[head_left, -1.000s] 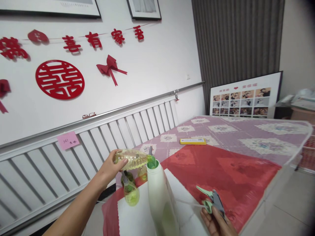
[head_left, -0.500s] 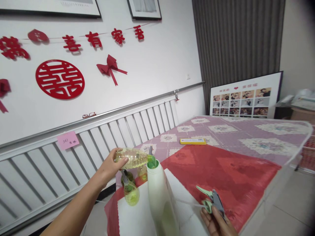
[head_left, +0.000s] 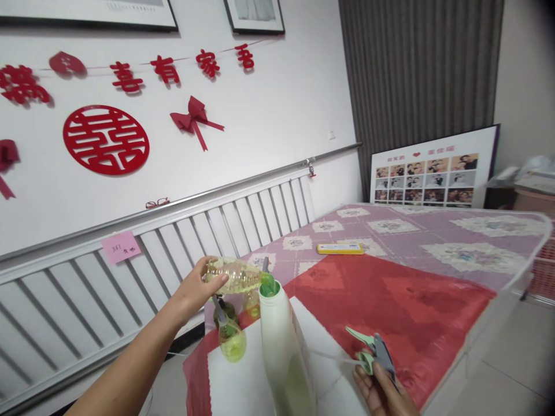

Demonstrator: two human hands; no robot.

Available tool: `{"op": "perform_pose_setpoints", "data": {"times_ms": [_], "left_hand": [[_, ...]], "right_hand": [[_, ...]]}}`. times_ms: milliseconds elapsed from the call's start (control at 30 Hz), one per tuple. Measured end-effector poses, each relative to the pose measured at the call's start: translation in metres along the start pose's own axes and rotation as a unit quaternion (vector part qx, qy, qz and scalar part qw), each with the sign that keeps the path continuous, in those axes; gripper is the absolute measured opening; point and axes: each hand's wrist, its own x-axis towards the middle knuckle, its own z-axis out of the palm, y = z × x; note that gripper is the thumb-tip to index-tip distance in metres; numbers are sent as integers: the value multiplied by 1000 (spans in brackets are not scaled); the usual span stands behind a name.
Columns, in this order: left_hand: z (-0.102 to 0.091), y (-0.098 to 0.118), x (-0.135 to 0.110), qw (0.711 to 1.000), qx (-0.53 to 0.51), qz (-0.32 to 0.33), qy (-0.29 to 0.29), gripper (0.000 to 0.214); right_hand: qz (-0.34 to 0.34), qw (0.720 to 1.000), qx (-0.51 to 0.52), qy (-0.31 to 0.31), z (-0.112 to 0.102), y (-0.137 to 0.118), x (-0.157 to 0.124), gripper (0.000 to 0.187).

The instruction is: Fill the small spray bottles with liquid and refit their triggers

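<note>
My left hand (head_left: pixel 196 289) grips a clear plastic bottle (head_left: pixel 237 275) of yellowish liquid, tipped on its side. Its mouth rests in a green funnel (head_left: pixel 269 285) set in the neck of a tall white bottle (head_left: pixel 282 352). At the bottom edge my right hand (head_left: pixel 381 393) holds a green and grey spray head (head_left: pixel 373 353) with a thin clear tube trailing left. Just left of the white bottle stands a small bottle (head_left: pixel 231 342) of yellow-green liquid. Two more small bottles (head_left: pixel 250 304) stand behind it.
The bottles stand on a white sheet (head_left: pixel 243 384) over a red cloth (head_left: pixel 390 306) on a bed with a purple patterned cover (head_left: pixel 433 231). A yellow flat box (head_left: pixel 340 249) lies further back. A white slatted rail (head_left: pixel 130 271) runs along the left; a photo board (head_left: pixel 431 170) leans at the far end.
The tipped bottle and my left hand have risen slightly and its base tilted a little higher. The right hand with the spray head has stayed still.
</note>
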Motion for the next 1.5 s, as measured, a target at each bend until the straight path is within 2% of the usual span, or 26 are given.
{"op": "perform_pose_setpoints", "data": {"times_ms": [200, 567, 767, 933, 1200, 1500], "left_hand": [[-2, 7, -1, 1000, 9, -4, -6, 69], [-6, 20, 3, 998, 56, 32, -11, 66], [-9, 33, 7, 996, 87, 31, -10, 77], [-9, 44, 10, 993, 102, 49, -20, 78], [-9, 71, 8, 979, 178, 92, -47, 86], [-2, 81, 17, 963, 228, 129, -58, 88]], "right_hand": [[2, 1000, 15, 4, -1, 0, -2, 45], [8, 1000, 29, 4, -2, 2, 3, 43], [5, 1000, 15, -1, 1, 1, 1, 46], [3, 1000, 11, -2, 1, 2, 1, 43], [5, 1000, 7, -8, -2, 2, 1, 43], [7, 1000, 13, -12, -1, 1, 2, 44]]}}
